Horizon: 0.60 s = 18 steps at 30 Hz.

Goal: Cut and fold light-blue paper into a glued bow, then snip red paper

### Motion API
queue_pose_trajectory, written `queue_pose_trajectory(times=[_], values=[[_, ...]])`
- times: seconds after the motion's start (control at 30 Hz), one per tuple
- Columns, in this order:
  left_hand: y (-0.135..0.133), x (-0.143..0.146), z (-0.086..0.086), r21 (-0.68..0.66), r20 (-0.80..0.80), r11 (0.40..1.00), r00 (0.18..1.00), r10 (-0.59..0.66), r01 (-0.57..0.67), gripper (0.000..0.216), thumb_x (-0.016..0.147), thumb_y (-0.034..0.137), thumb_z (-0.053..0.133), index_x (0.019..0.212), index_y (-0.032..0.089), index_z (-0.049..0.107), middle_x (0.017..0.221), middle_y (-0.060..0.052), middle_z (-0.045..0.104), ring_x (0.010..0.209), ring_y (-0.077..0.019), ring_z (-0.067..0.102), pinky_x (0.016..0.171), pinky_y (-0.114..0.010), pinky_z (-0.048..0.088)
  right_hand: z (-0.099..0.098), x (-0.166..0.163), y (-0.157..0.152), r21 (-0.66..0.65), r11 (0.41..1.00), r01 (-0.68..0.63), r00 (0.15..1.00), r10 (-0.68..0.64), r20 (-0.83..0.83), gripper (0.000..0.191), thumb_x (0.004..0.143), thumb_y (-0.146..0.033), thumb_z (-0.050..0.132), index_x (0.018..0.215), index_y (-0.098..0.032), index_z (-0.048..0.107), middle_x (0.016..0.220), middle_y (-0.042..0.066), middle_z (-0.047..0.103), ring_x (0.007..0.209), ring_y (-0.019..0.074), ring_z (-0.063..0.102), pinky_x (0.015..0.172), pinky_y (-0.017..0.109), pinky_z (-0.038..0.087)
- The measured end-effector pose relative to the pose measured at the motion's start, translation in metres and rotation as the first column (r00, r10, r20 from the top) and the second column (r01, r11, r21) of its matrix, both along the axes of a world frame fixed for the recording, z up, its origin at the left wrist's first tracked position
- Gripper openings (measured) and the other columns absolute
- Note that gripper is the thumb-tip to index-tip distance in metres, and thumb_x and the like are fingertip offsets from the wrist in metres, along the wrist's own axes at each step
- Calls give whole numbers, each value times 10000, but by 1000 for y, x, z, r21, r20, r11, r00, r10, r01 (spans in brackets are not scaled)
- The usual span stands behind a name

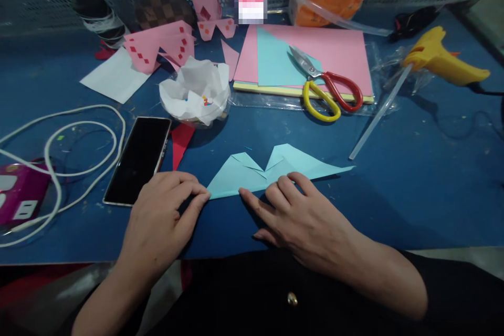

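A light blue sheet of folded paper [252, 170] lies on the blue table in front of me, with two raised peaks and a notch between them. Its left corner is pinched between the thumb and fingers of my left hand [167, 207]. My right hand [297, 212] rests along the lower edge, its index fingertip pressing on the folded border and the other fingers partly bent. To the right, a pointed tip of the paper reaches past my right hand. A black phone [138, 160] and a red paper scrap [181, 144] are close to my left hand.
Scissors [311, 67] lie on a stack of pink paper [342, 52]. A yellow glue gun [441, 58] and a glue stick [380, 113] are at right. Pink paper butterflies [157, 44] and a white paper bowl [197, 81] stand behind. A white cable [49, 152] loops at left.
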<state>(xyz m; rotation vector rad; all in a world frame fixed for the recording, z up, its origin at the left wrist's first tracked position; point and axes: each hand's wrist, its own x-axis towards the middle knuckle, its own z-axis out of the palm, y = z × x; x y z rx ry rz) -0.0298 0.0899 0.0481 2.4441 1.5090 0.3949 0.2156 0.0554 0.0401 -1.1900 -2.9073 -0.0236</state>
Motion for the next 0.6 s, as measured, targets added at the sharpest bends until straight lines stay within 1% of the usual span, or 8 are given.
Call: queue_pose_trajectory(times=[0.17,0.3,0.37,0.43,0.47,0.53,0.6], values=[[-1,-9,1,-20,-14,999,1000,25,-26,243,934,357,487,813,231,657,882,-69,665,895,-284,599,792,-454,449,2,-5,1,-5,1000,22,1000,-21,22,632,955,-511,484,1466,-144,424,967,91,560,884,313,503,837,467,391],[-3,-11,3,-15,-81,999,996,35,-36,253,940,357,472,807,231,646,898,-80,661,888,-291,592,779,-460,452,2,-5,-1,-2,999,35,999,-34,30,631,962,-514,466,1475,-151,409,981,96,559,892,315,501,832,463,392],[-7,-10,5,31,-153,997,986,70,-66,237,932,359,497,796,221,634,897,-91,659,883,-301,590,761,-459,454,2,-5,-2,0,999,35,999,-35,38,628,969,-507,453,1482,-149,399,993,102,559,900,316,499,832,463,391],[-12,-6,6,132,-214,988,971,107,-80,182,918,330,535,874,196,650,940,-113,672,919,-321,595,768,-463,457,2,-5,-2,0,999,35,999,-35,39,631,970,-507,451,1487,-150,392,991,101,559,900,316,498,821,459,394],[-15,-3,5,187,-231,981,968,95,-51,166,910,297,550,956,180,659,983,-123,683,952,-329,601,787,-465,458,2,-5,-2,3,999,36,999,-36,37,632,968,-509,455,1486,-151,393,986,99,558,899,315,497,818,458,394],[-21,5,3,283,-243,957,970,3,67,253,888,214,570,1127,172,645,1059,-118,708,1003,-325,618,831,-460,453,2,-5,-2,6,999,39,999,-39,30,633,962,-513,468,1481,-157,401,979,93,559,896,312,498,820,457,394],[-26,14,-2,343,-254,917,960,-117,202,337,857,157,598,1191,191,635,1070,-81,740,995,-297,647,850,-439,445,2,-5,-2,6,999,43,999,-44,22,639,953,-520,487,1475,-158,410,968,86,558,887,307,499,817,453,396]])
